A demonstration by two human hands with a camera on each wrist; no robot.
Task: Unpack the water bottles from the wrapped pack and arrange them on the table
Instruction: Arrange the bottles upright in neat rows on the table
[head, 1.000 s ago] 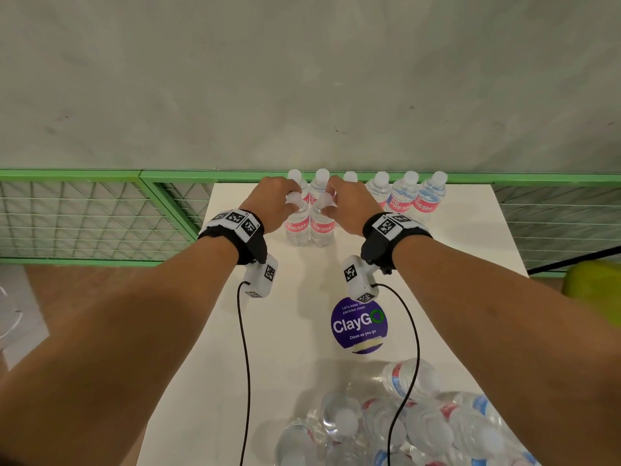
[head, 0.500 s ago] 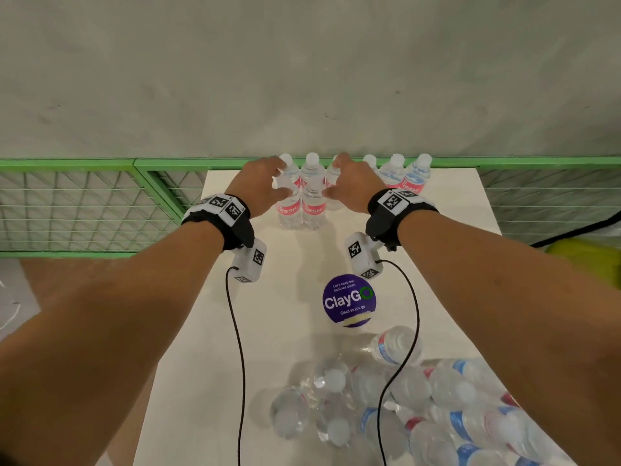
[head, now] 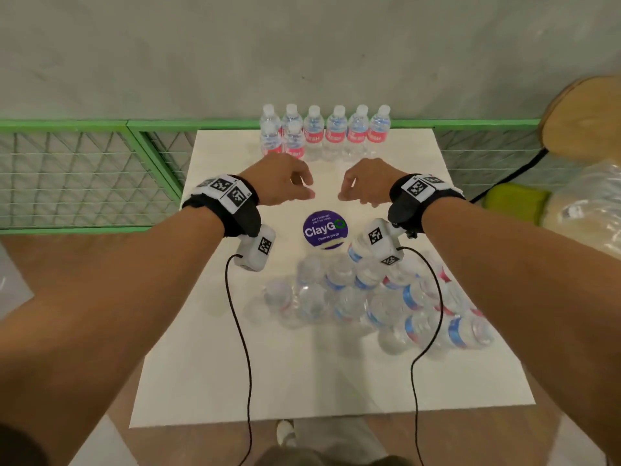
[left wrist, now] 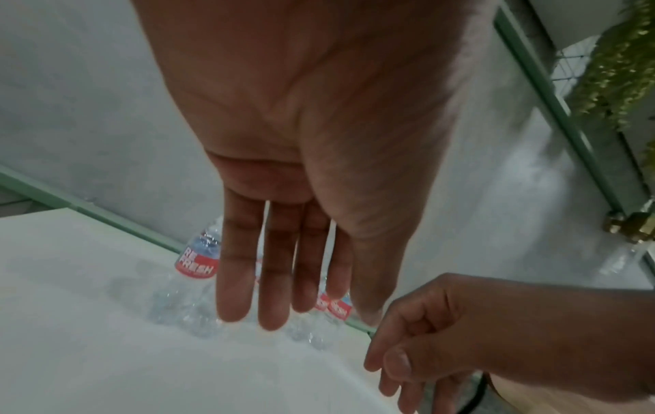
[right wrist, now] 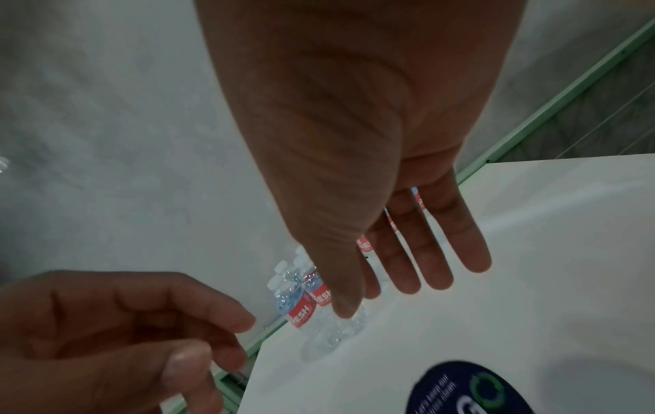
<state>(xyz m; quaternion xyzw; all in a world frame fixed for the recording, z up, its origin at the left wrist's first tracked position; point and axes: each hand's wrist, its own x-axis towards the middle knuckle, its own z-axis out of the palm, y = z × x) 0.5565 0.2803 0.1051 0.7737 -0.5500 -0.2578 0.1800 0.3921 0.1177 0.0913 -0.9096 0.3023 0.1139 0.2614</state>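
Note:
Several clear water bottles with red labels stand upright along the far edge of the white table; two of them stand in front at the left. A wrapped pack of bottles lies on its side at the table's middle right. My left hand and right hand hover empty above the table between the row and the pack, fingers relaxed. The wrist views show both palms with fingers extended and the standing bottles beyond.
A round purple ClayGo sticker lies on the table just before the hands. A green mesh fence runs behind the table against a grey wall. A wooden stool and plastic-wrapped goods sit at the right.
Both hands have let go of the two front bottles and pulled back toward me, empty. The view has tilted down, showing more of the pack.

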